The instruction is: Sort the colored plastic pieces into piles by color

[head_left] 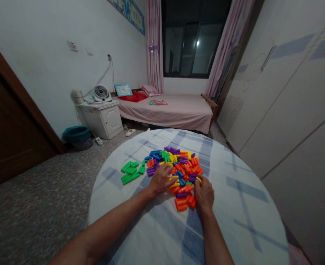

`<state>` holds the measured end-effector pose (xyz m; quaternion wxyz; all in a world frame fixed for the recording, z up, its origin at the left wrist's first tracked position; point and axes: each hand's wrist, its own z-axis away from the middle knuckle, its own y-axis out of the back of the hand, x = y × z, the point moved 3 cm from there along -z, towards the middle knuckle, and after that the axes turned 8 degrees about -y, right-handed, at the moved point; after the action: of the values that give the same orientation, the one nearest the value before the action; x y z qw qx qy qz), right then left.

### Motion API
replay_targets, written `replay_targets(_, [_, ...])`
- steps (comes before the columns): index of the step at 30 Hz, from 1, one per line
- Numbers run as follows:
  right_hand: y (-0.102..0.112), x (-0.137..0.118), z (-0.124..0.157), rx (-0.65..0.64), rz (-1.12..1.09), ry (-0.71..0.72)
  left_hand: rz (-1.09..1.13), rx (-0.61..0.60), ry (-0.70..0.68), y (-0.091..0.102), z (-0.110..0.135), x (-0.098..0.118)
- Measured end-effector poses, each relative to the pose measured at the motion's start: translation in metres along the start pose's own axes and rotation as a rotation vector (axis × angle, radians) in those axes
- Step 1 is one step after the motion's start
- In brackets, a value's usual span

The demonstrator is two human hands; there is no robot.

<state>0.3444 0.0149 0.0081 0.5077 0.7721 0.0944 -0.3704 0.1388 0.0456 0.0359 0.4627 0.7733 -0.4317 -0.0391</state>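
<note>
Across the tabletop (pixel 234 206): a mixed heap of coloured pieces (pixel 188 168) is laid near the middle, probably so that it can be reached from either side.
Green pieces (pixel 130 178): grouped left of the heap, seemingly so that one colour is kept apart.
Left grip (pixel 161 179): spread wide, thumb and fingers parted over yellow pieces (pixel 176 184).
Right grip (pixel 205 192): narrowed at a small yellow piece (pixel 199 180); whether it is pinched or merely touched cannot be told.

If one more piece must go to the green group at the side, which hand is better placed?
Probably the left hand: it is nearer the green group and looks open. The right hand is across the pile from that group and seems to hold a yellow piece.
</note>
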Motion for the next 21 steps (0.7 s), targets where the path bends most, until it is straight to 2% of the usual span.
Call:
replay_targets(2, [0.000,0.000,0.000,0.002,0.000,0.002,-0.082,0.040,0.065,0.006,-0.015,-0.014])
replay_targets(4, [-0.001,0.000,-0.001,0.006,0.002,0.000,-0.189,0.009,0.157,0.011,-0.032,-0.032])
replay_targets(9, [0.000,-0.001,0.000,-0.004,0.014,-0.011,-0.294,-0.269,0.307,0.005,-0.064,-0.070])
replay_targets(12, [0.001,-0.001,0.000,-0.004,0.019,-0.016,-0.273,-0.311,0.315,-0.003,-0.073,-0.077])
replay_targets(21, [-0.001,0.001,-0.001,0.001,0.012,-0.004,-0.222,-0.215,0.258,-0.006,-0.063,-0.077])
